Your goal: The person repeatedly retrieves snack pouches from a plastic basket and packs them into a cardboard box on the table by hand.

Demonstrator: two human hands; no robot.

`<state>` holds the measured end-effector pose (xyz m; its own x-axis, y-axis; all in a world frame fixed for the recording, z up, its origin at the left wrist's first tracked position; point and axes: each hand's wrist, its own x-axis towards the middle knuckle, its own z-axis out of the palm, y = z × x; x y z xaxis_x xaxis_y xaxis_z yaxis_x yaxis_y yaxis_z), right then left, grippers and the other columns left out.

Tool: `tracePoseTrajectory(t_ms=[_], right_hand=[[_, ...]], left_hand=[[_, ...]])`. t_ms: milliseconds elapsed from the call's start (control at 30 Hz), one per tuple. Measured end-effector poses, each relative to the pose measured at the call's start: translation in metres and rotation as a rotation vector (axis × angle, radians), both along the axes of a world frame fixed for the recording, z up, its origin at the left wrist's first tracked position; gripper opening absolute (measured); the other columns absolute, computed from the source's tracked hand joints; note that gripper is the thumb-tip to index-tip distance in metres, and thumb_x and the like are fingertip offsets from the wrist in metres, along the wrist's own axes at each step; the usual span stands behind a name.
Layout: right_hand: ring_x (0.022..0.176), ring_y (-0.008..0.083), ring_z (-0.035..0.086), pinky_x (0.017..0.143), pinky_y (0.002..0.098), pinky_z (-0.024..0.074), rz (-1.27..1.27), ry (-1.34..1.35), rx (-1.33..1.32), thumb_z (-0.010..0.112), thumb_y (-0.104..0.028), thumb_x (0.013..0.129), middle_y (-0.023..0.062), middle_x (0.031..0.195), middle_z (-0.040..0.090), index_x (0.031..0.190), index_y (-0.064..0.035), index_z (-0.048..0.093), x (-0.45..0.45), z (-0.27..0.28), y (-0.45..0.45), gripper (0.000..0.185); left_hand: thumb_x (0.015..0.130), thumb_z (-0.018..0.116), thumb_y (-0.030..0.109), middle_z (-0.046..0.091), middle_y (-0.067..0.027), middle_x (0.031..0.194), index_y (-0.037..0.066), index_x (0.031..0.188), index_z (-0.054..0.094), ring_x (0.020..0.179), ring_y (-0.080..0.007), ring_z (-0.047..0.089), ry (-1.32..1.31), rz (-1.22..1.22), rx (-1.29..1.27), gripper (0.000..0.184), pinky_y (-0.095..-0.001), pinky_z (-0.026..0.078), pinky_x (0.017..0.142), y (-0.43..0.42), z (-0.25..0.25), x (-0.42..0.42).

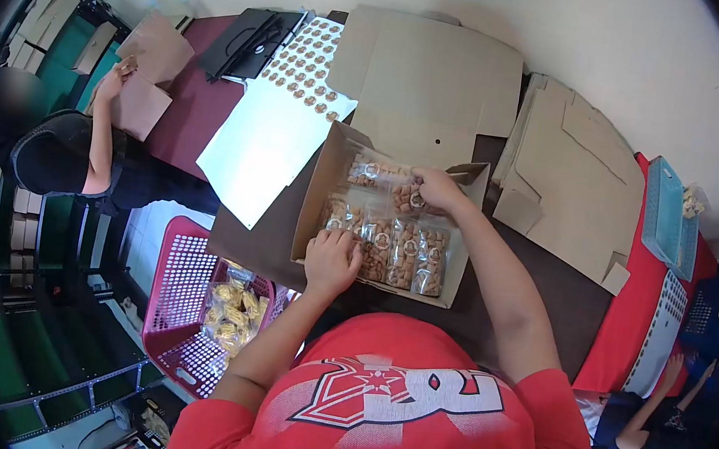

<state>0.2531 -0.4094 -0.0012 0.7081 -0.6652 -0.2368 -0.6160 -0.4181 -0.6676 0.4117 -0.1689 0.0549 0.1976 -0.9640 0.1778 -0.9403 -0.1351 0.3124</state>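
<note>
An open cardboard box [315, 187] stands on the dark table in front of me. Clear packets of brown nut-like snacks with round labels lie in it, several upright in a row and others across the far end. My right hand [438, 191] reaches in from the right, fingers closed on the end of a labelled snack packet [406, 198]. At the near left corner, my left hand [334, 261] has its fingers curled over the leftmost snack packet [336, 213] of the row. Its palm side and the packet's lower end are hidden.
Sticker sheets [278, 120] lie left of the box, flattened cardboard [428, 74] behind it, more cardboard [571, 168] to the right. A pink basket [174, 279] with golden packets stands lower left. A co-worker [69, 150] handles cardboard at left; another person [649, 430] is at far right.
</note>
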Motion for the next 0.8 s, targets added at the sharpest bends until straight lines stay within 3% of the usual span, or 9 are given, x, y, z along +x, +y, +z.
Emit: tracePoseTrajectory(t_ms=[167,333,467,667,800], right_hand=[[0.089,0.0368,0.061,0.075,0.0427,0.0472,0.08,0.021,-0.031,0.053,-0.006,0.073,0.0206,0.094,0.063,0.092,-0.0037,0.06,-0.003,-0.001,-0.004,0.021],[0.089,0.0387,0.061,0.076,0.045,0.0477,-0.154,0.164,0.027,0.049,-0.004,0.074,0.0221,0.093,0.063,0.093,-0.0015,0.06,-0.004,0.024,-0.002,0.022],[0.088,0.0392,0.061,0.076,0.0462,0.0479,-0.094,0.245,-0.095,0.049,-0.007,0.076,0.0219,0.092,0.063,0.095,-0.0026,0.059,-0.004,0.023,0.002,0.022],[0.103,0.0335,0.058,0.091,0.0503,0.0421,-0.125,0.279,-0.298,0.051,-0.008,0.076,0.0166,0.101,0.062,0.111,-0.0093,0.055,-0.01,0.014,0.009,0.034],[0.114,0.0285,0.05,0.097,0.0498,0.0368,-0.166,0.1,-0.469,0.048,-0.007,0.081,0.0118,0.112,0.056,0.115,-0.0118,0.049,-0.014,0.003,0.015,0.035]], left_hand=[[0.079,0.057,0.025,0.059,-0.0067,0.087,0.009,0.087,0.06,0.085,-0.0263,0.055,0.014,0.0,-0.008,0.018,-0.0412,0.042,0.073,0.001,0.001,0.0],[0.079,0.056,0.024,0.059,-0.0066,0.087,0.009,0.087,0.06,0.084,-0.0263,0.055,0.006,0.0,-0.017,0.017,-0.041,0.042,0.073,0.002,-0.001,0.001],[0.08,0.056,0.024,0.059,-0.0062,0.086,0.01,0.087,0.06,0.084,-0.0264,0.055,0.019,0.004,-0.023,0.017,-0.0411,0.042,0.073,0.001,-0.001,0.0],[0.08,0.056,0.024,0.06,-0.0054,0.084,0.01,0.087,0.061,0.083,-0.0264,0.056,0.044,0.009,-0.044,0.016,-0.0409,0.042,0.072,0.002,-0.002,0.0],[0.081,0.056,0.023,0.06,-0.0053,0.084,0.011,0.087,0.061,0.081,-0.0263,0.056,0.039,0.003,-0.022,0.015,-0.0405,0.042,0.071,0.002,-0.001,-0.001]])
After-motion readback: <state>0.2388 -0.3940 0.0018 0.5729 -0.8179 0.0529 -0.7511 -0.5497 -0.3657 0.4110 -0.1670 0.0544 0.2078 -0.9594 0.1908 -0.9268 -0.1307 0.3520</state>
